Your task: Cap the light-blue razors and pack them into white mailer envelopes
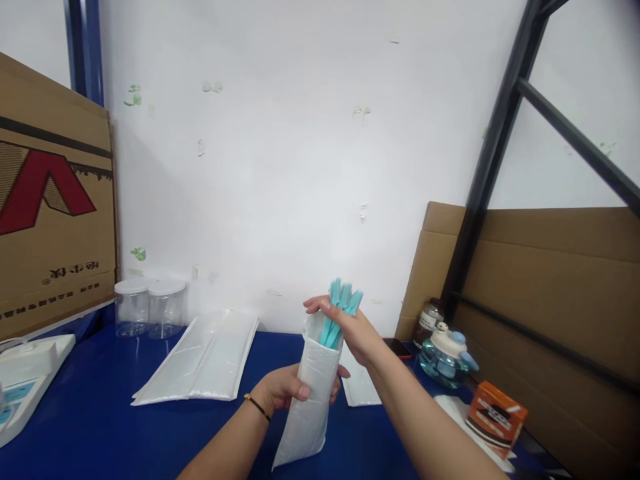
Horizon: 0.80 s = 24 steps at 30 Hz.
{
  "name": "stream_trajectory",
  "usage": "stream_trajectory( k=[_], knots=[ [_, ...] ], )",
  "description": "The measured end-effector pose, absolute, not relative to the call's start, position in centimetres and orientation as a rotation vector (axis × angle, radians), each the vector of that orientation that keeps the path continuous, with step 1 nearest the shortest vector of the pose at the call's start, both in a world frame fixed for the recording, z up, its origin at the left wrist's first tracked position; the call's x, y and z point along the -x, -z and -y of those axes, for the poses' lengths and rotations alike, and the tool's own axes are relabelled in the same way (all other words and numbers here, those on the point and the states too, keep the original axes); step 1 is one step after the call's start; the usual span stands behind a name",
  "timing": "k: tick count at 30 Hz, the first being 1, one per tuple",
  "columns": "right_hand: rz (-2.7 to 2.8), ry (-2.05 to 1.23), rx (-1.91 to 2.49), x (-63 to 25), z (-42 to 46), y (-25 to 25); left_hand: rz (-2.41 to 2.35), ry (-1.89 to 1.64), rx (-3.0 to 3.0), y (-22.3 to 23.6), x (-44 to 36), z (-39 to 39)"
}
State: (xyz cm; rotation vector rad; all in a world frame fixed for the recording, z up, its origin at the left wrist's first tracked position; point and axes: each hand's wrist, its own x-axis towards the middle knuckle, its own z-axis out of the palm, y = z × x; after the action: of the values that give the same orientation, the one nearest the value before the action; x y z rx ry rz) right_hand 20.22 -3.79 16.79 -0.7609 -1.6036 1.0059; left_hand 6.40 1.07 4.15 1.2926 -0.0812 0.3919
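Observation:
My left hand point(286, 388) is wrapped around a white padded mailer point(311, 393), held upright at a slight tilt with its mouth at the top. Several long, thin teal sticks point(329, 335) stand in that mouth, their lower ends hidden inside. Across them lies my right hand point(349, 322), closed around the bundle at the opening, with teal tips showing above the fingers. What kind of things the sticks are, I cannot make out.
More white mailers point(205, 357) lie on the blue table point(115, 413) to the left, near two clear lidded jars point(167, 310). At right stand a teal bottle point(445, 360), a brown bottle point(428, 322) and an orange box point(497, 419). A white device point(35, 380) sits far left.

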Motion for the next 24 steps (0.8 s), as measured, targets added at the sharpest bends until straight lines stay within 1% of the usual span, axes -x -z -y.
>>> stream_trajectory(
  k=[6, 11, 14, 19, 24],
  knots=[
    [1.723, -1.080, 0.891, -20.3, 4.3, -14.7, 0.137, -0.413, -1.250, -2.8, -6.3, -1.5],
    [1.737, -1.142, 0.866, -20.7, 4.3, -14.9, 0.163, -0.398, -1.216, -2.7, -6.5, -1.4],
    [1.729, -1.119, 0.831, -21.2, 4.2, -15.2, 0.147, -0.400, -1.189, -3.0, -6.5, -1.2],
    [1.718, -0.962, 0.849, -22.3, 4.0, -14.9, 0.155, -0.413, -1.165, -3.4, -6.3, -0.8],
    [1.806, -0.574, 1.073, -23.4, 3.3, -14.3, 0.116, -0.435, -1.127, -3.9, -5.7, -0.5]
  ],
)
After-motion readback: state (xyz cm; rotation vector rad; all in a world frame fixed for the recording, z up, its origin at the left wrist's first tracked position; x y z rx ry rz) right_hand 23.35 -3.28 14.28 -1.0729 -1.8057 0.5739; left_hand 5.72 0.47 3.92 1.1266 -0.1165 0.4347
